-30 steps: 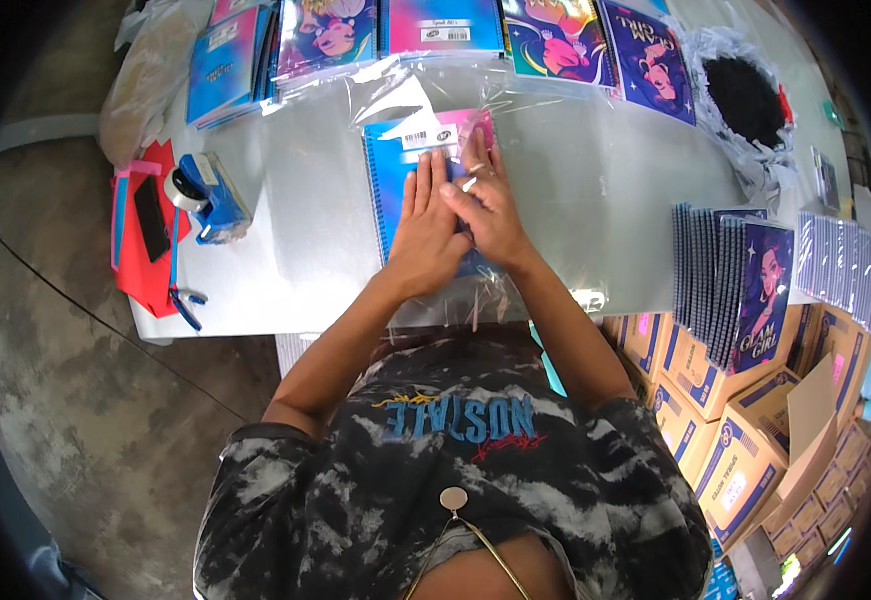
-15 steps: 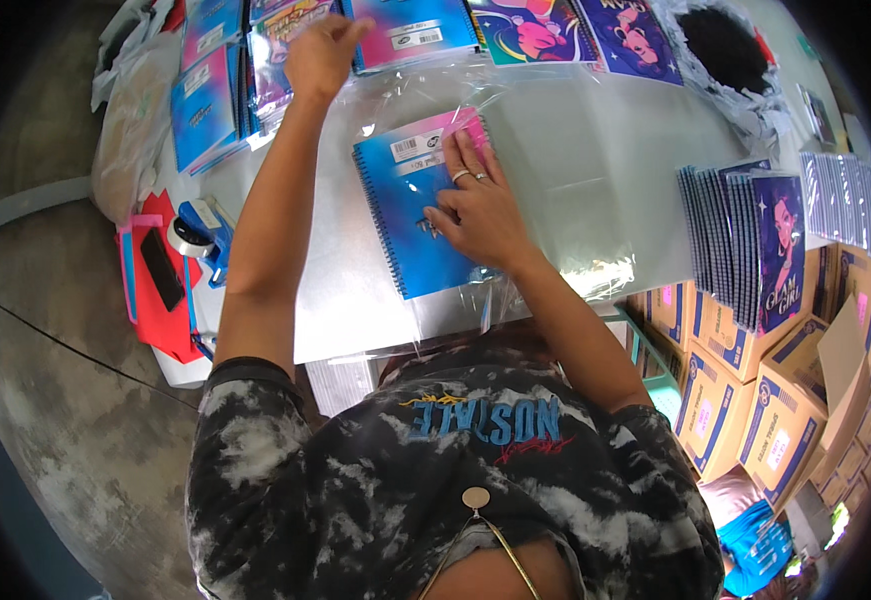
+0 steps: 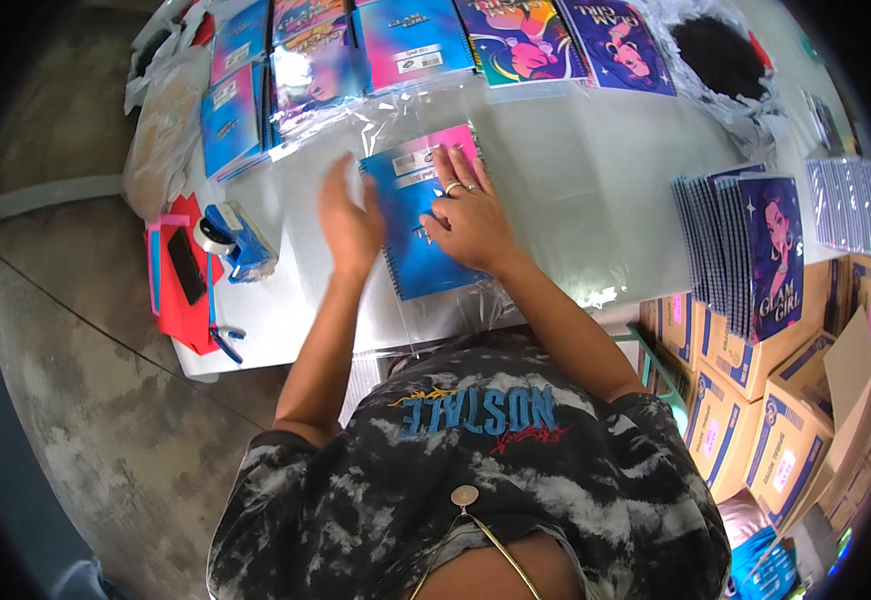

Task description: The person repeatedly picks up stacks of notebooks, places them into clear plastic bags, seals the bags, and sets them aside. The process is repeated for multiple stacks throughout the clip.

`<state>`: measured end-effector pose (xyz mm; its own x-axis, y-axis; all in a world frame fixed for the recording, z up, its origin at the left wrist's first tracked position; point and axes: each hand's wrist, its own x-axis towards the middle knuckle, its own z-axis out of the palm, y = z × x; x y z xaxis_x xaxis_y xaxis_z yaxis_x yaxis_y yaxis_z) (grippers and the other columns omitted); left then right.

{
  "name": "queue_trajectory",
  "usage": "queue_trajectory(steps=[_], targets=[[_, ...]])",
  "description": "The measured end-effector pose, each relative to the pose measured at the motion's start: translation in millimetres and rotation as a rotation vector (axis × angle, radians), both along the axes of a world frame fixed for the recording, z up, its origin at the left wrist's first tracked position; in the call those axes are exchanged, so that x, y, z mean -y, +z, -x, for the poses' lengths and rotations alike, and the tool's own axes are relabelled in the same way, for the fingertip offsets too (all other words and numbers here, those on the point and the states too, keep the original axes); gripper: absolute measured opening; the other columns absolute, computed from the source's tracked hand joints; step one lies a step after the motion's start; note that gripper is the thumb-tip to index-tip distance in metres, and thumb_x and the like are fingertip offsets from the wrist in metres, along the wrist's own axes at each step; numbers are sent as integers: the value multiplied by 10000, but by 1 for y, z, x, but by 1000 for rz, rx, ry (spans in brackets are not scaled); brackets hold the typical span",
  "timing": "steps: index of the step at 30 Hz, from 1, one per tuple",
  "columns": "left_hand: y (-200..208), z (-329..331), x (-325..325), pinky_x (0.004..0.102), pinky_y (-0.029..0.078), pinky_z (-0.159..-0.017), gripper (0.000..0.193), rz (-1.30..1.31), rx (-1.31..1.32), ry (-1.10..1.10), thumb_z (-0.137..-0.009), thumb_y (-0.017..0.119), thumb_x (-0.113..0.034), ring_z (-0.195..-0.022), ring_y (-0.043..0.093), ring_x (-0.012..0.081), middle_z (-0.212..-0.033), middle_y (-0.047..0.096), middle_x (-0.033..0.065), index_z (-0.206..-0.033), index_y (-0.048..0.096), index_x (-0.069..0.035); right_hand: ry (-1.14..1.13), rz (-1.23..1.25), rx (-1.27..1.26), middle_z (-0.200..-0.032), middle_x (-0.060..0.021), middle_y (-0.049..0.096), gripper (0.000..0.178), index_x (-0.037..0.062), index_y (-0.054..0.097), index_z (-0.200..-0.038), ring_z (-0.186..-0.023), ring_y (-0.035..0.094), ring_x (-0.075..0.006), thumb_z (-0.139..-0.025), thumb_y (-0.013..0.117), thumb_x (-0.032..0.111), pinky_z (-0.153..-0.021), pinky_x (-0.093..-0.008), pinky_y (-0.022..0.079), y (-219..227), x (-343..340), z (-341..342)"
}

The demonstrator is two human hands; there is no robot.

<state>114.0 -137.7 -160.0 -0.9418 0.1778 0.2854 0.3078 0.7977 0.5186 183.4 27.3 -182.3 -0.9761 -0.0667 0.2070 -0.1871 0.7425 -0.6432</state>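
One blue-and-pink spiral notebook (image 3: 415, 265) lies flat and slightly turned on the table (image 3: 615, 205), near the person's body, with clear film (image 3: 385, 112) about it; glare makes it hard to tell how much of the film passes over the cover and how much under. The right hand (image 3: 467, 222) rests on the cover, fingers nearly straight and a little spread, pressing without gripping. If that pressure came off or went sideways, the notebook could skew and crease the film. The left hand (image 3: 347, 222) is beside the coil edge, blurred, its fingers loosely extended with the thumb apart; nothing shows in it, and I cannot tell whether it touches the coil. A fingertip or fold of film catching those wire loops could tear the thin plastic. Farther left, the blue tape dispenser (image 3: 248, 252) is well apart from both hands. At right, a stack of notebooks (image 3: 720, 255) leans near the table's edge above cardboard boxes (image 3: 725, 430); a bump from the right arm could topple it.
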Motion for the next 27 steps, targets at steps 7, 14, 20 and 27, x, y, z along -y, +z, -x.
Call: queue_trajectory(steps=[7, 14, 20, 27], targets=[[-20, -47, -20, 575, -4, -1061, 572, 525, 125, -110, -928, 343, -321, -1378, 20, 351, -1490, 124, 137, -1398, 228, -15, 170, 45, -71, -1403, -263, 272, 282, 11, 664, -789, -1330, 198, -411, -839, 502, 235, -1087, -501, 94, 0, 5, 7], [-21, -71, -27, 581, 19, -1056, 632, 554, 105, -65, -895, 394, -341, -1372, 78, 356, -1476, 146, 179, -1392, 221, 10, 508, -31, 346, -1469, -232, 102, 292, 29, 702, -747, -1378, -19, -365, -791, 513, 248, -1094, -475, -31, 12, -14, 37], [-15, -161, -7, 515, 218, -1012, 766, -25, 119, -508, -702, 680, -346, -1253, 314, 344, -1296, 362, 226, -1300, 351, 2, 565, -42, 589, -1496, -165, 24, 235, 94, 704, -713, -1382, -101, -314, -766, 552, 266, -1089, -430, -80, 28, -16, 48], [1, -131, -34, 418, 379, -805, 303, -10, 171, -741, -656, 656, -63, -920, 512, 241, -924, 553, 31, -949, 606, -119, 628, -152, 642, -1495, -169, -10, 144, 193, 738, -776, -1378, -116, -321, -744, 601, 222, -1095, -445, -54, 38, -15, 52]])
